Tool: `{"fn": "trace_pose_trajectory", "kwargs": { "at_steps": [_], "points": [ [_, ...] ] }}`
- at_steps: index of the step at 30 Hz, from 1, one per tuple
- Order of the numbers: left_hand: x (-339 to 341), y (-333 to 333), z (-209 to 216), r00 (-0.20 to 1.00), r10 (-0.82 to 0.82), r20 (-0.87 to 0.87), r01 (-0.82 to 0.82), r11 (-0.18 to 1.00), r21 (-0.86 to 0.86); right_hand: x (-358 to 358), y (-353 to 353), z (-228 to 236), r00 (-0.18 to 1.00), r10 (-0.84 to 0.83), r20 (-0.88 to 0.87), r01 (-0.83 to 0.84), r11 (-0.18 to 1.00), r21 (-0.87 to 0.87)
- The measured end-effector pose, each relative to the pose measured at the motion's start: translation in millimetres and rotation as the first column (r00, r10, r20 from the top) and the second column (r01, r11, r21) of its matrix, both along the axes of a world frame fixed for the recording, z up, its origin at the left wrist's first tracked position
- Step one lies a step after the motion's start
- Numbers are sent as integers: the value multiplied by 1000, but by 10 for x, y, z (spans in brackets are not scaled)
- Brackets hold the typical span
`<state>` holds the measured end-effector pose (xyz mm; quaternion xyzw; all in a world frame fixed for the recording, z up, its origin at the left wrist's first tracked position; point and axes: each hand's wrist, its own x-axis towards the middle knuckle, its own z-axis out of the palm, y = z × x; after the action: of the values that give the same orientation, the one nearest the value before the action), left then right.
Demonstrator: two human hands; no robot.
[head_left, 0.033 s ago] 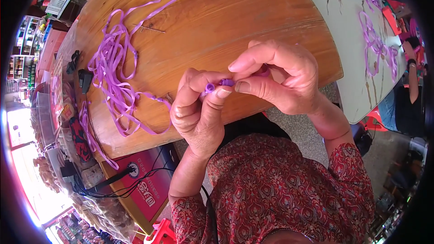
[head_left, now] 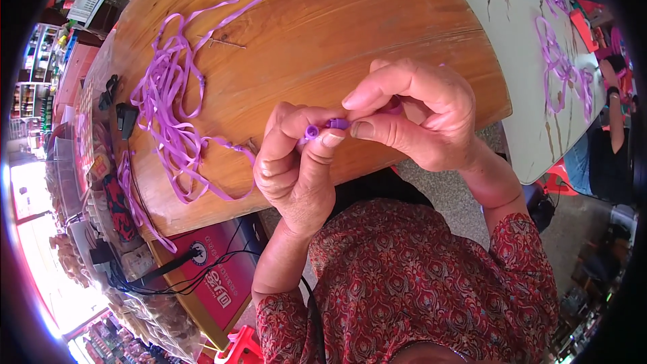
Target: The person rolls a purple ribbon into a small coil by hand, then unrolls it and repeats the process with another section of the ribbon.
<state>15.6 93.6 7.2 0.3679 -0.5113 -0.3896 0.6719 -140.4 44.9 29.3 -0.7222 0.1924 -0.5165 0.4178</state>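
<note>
My left hand (head_left: 293, 168) pinches a small rolled or looped purple ribbon piece (head_left: 335, 123) between thumb and forefinger; a round purple end pokes out beside it. Close against it is my right hand (head_left: 424, 114), its thumb tip almost touching the purple piece and its forefinger arched above. Inside the curled right fingers shows another bit of purple (head_left: 392, 104), mostly hidden. From beneath my left hand a strand runs to a loose heap of purple ribbon (head_left: 172, 87) on the left of the wooden table (head_left: 323, 34). Small knots show along the strand.
Black cables (head_left: 182, 286) and a dark plug (head_left: 126, 120) lie along the left edge. To the right, a white table (head_left: 499, 47) carries more purple ribbon (head_left: 559, 67), with another person's arm (head_left: 615, 114) beyond. A red stool (head_left: 242, 347) stands below.
</note>
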Motion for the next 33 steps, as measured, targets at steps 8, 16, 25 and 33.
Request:
{"fn": "trace_pose_trajectory", "kwargs": {
  "at_steps": [8, 16, 25, 33],
  "points": [
    [17, 8, 67, 987, -42, 153, 37, 999, 31, -6, -51, -95, 992, 51, 111, -68, 986, 150],
    [45, 56, -20, 989, -65, 136, 47, 990, 130, -1, -47, -155, 990, 63, 127, -96, 958, 271],
    [-40, -6, 19, 914, -245, -325, 299, 945, 129, 44, -69, -134, 937, 109, 331, -288, 778, 559],
    [-120, -20, 3, 928, -119, -354, 193, 964, 183, 127, -9, -131, 992, -20, 122, -10, 970, 242]
  ]
}}
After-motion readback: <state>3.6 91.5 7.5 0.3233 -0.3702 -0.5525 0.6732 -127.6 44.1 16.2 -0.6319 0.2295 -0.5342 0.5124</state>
